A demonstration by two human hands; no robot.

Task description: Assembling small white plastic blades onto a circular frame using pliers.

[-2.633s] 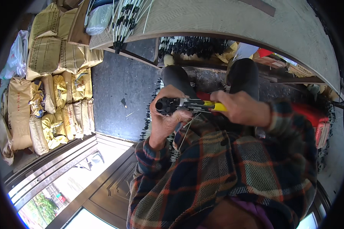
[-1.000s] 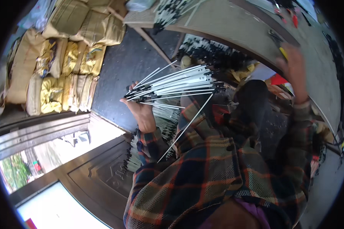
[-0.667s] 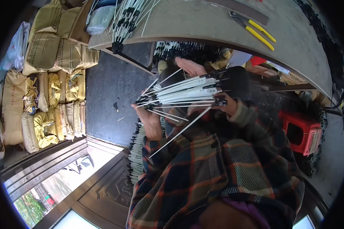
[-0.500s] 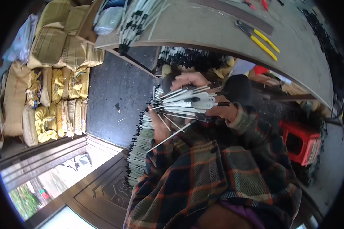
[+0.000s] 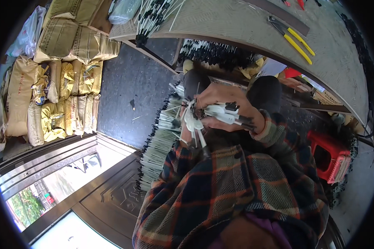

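Note:
In front of my lap, my right hand [image 5: 230,98] is closed around a bunch of white plastic sticks with black ends [image 5: 222,114], which juts out past its wrist side. Close by on the left, my left hand [image 5: 186,135] grips a second bunch of similar white sticks [image 5: 193,121], fanned out and pointing partly toward me. Both bunches nearly touch, and the left fingers are largely hidden behind the sticks. Beside my left arm lies a long stacked row of pale sticks with black tips [image 5: 160,151].
A worktable [image 5: 220,25] spans the top, bearing yellow-handled pliers [image 5: 293,40] and more black-tipped sticks [image 5: 151,20]. More sticks [image 5: 214,52] lie beneath it. A red plastic stool [image 5: 330,155] stands at right. Brown sacks [image 5: 56,39] are piled at left, near a dark panelled door [image 5: 112,195].
The single fanned bunch is now in two parts, one in each hand. My right hand has come over its sticks, and the left bunch has turned to point toward me.

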